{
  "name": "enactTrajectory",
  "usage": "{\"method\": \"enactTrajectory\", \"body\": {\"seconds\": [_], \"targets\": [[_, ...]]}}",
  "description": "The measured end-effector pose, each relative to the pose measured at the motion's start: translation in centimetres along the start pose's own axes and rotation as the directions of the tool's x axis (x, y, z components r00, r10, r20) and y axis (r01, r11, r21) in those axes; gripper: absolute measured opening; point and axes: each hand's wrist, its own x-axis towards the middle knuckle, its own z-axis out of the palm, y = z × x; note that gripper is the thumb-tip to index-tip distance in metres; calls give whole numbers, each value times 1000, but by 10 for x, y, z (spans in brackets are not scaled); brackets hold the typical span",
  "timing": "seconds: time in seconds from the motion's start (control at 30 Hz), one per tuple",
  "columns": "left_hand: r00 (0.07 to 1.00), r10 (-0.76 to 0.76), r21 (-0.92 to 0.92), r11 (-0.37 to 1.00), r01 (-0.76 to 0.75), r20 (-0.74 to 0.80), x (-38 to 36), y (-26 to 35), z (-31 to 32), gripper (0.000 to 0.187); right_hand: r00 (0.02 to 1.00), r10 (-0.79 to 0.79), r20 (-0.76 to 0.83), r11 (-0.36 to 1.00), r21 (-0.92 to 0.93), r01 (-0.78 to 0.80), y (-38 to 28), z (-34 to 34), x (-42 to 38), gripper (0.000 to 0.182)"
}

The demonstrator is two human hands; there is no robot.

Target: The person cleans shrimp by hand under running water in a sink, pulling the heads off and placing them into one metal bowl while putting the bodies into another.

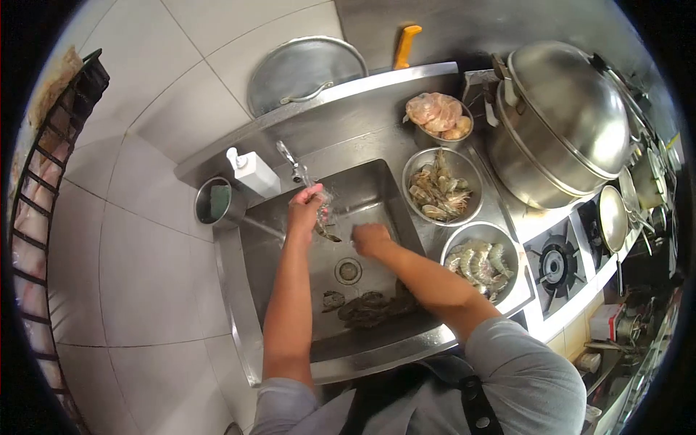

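Note:
Under the running faucet (291, 161), my left hand (306, 210) is closed on a shrimp (326, 233) whose tail hangs down over the sink (290, 319). My right hand (371, 239) is held over the basin, its fingers curled in; whatever they may hold is hidden. Dark shrimp waste (366, 308) lies in the basin below the drain (348, 271). Right of the sink, one metal bowl holds shrimp heads and shells (439, 190). A second bowl holds peeled-looking grey shrimp (480, 265).
A bagged food pot (438, 116) stands behind the bowls, beside a large lidded steamer (565, 123). A soap bottle (254, 172) and a cup with a sponge (219, 201) are at the left. An orange-handled tool (407, 47) and gas burner (557, 264) are also visible.

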Motion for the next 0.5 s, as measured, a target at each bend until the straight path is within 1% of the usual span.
{"method": "enactTrajectory", "body": {"seconds": [0.03, 0.07, 0.1, 0.13, 0.17, 0.2, 0.23, 0.27, 0.33, 0.37, 0.4, 0.43, 0.47, 0.5], "targets": [[1000, 4, 71, 997, -3, -26, 3, 0, 2, 29, 995, 31, 91, 997, -76, -24, 3, 4, -11, 27], [999, 12, 143, 990, -5, -49, 5, 1, 4, 29, 995, 44, 84, 996, -75, -38, 11, 14, -15, 27], [994, 69, 219, 975, -48, -90, 6, 1, 7, 30, 986, 37, 163, 995, -98, -21, 18, 23, -18, 27], [995, 70, 220, 974, -52, -75, 5, 1, 9, 30, 970, 29, 242, 993, -116, -1, 25, 27, -21, 27], [995, 65, 318, 948, -36, -82, 2, 2, 8, 31, 971, 38, 235, 994, -112, -12, 25, 13, -35, 27], [994, 64, 411, 912, -20, -93, -3, 1, 7, 33, 977, 14, 213, 996, -94, 6, 26, -2, -48, 27], [996, 32, 410, 912, 3, -77, -11, -4, 6, 34, 981, -13, 193, 996, -79, 28, 25, -23, -64, 27], [997, 36, 409, 912, -3, -72, -18, -17, 3, 34, 982, -8, 188, 996, -81, 24, 26, -43, -78, 27], [996, -82, 247, 965, 85, -23, -33, -44, 0, 37, 999, -25, -42, 1000, 5, 26, 35, -80, -98, 24], [996, -85, 245, 966, 88, -21, -44, -44, 8, 37, 991, -30, -133, 999, 18, 33, 46, -93, -102, 25], [989, -142, 221, 967, 129, 46, -61, -41, 22, 38, 975, -34, -221, 999, 31, 42, 57, -107, -106, 25], [974, -196, 197, 965, 171, 114, -79, -38, 38, 38, 945, -61, -322, 997, 24, 72, 66, -123, -111, 24], [973, -202, 189, 966, 178, 112, -95, -33, 57, 38, 905, -90, -417, 994, 12, 104, 72, -141, -118, 24], [953, -201, 144, 975, 172, 225, -109, -24, 80, 38, 907, -47, -418, 998, 27, 65, 76, -161, -124, 25]]}}
